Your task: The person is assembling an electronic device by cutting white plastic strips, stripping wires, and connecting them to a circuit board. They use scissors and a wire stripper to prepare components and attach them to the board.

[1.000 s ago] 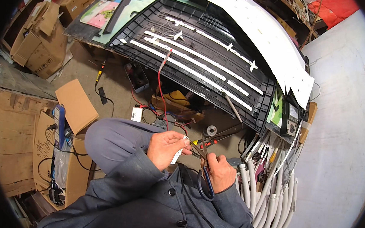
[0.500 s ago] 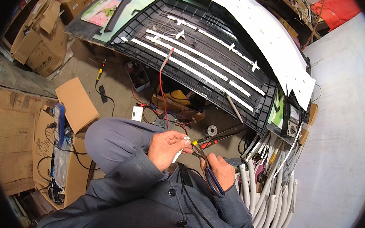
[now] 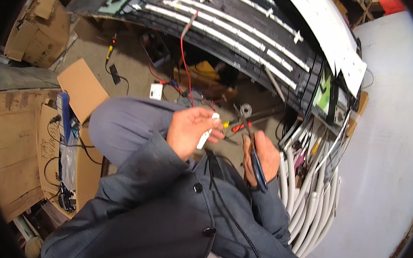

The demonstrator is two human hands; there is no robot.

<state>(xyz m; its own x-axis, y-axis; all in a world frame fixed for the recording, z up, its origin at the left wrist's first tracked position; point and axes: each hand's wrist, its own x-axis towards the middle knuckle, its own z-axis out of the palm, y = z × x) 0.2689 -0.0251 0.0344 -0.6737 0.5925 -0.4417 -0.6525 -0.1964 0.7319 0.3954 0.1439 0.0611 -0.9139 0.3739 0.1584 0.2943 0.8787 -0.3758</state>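
My left hand (image 3: 187, 131) is closed on a small white strip (image 3: 203, 139), pinched between thumb and fingers. One end of the strip hangs below the fingers, and a bit of white shows at the fingertips. To its right, my right hand (image 3: 265, 155) is wrapped around a pair of scissors (image 3: 258, 171) with dark blue handles. Their blades point up and away from me, apart from the strip. Beyond both hands lies a black TV back panel (image 3: 213, 46) with long white LED strips (image 3: 228, 39) along it. A red test probe (image 3: 189, 25) rests on the panel.
A solder reel (image 3: 246, 110) and red-handled tool (image 3: 241, 127) lie beyond my hands. White tubes (image 3: 309, 210) are bundled at right, near a meter (image 3: 339, 114). Cardboard boxes (image 3: 42, 31) stand at left, a yellow-handled iron (image 3: 110, 51) nearby. A white sheet (image 3: 337, 37) overhangs the panel.
The scissors have moved right, away from the white strip, and their blades have swung to point farther up. My left hand keeps the strip. The whole view has tilted down, shifting the panel upward.
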